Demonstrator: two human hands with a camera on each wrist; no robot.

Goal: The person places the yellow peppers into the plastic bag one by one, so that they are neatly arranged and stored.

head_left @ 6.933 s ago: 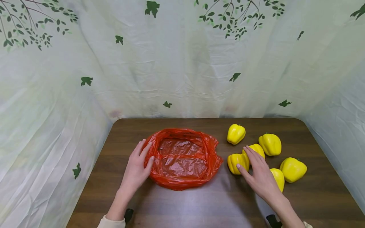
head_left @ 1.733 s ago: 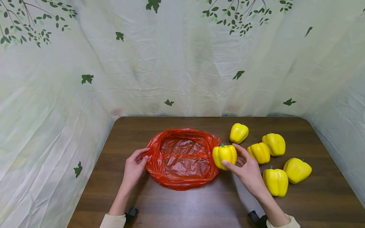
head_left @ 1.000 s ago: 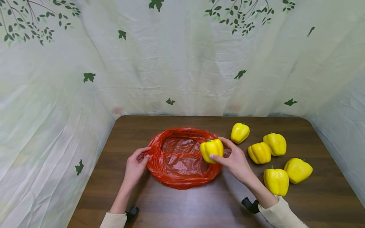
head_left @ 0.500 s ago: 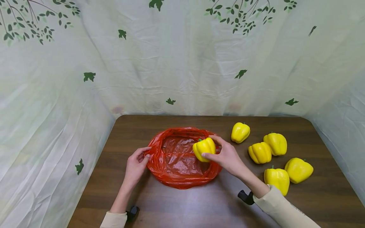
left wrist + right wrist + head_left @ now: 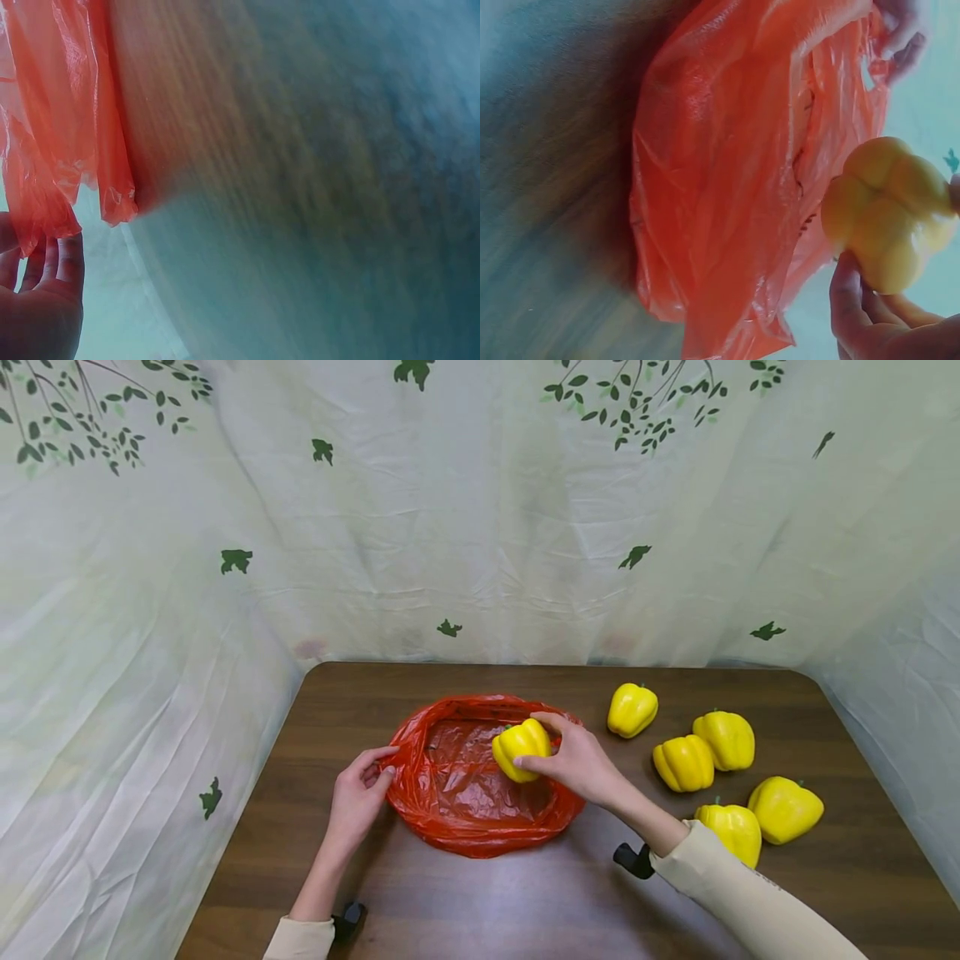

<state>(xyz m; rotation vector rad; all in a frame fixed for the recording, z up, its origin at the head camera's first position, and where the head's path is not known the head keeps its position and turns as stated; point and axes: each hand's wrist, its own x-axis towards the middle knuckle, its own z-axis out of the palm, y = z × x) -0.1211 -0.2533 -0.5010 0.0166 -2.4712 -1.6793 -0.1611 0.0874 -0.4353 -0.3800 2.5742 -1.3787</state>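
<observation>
Head view: pale leaf-print curtain (image 5: pixel 480 527) behind a brown wooden table (image 5: pixel 487 902). Near the middle of the table, red plastic bag (image 5: pixel 480 842), mouth spread upward, longer from left to right than from front to back. At its left rim, left hand (image 5: pixel 356 802), bag film pinched between thumb and fingers. Over its right rim, right hand (image 5: pixel 585 767), thumb and fingers parted by the width of one yellow pepper (image 5: pixel 521 749) and curved round it. Farther right, five loose peppers (image 5: pixel 683 763), closer to right hand than to left. Held pepper: above right half of bag mouth, long axis tilted, green stem (image 5: pixel 508 727) upward and to the left. Right wrist view: lobed underside, hidden in head view; contact with film impossible to tell. Left wrist view: pinch on film, close up, without any pepper.
</observation>
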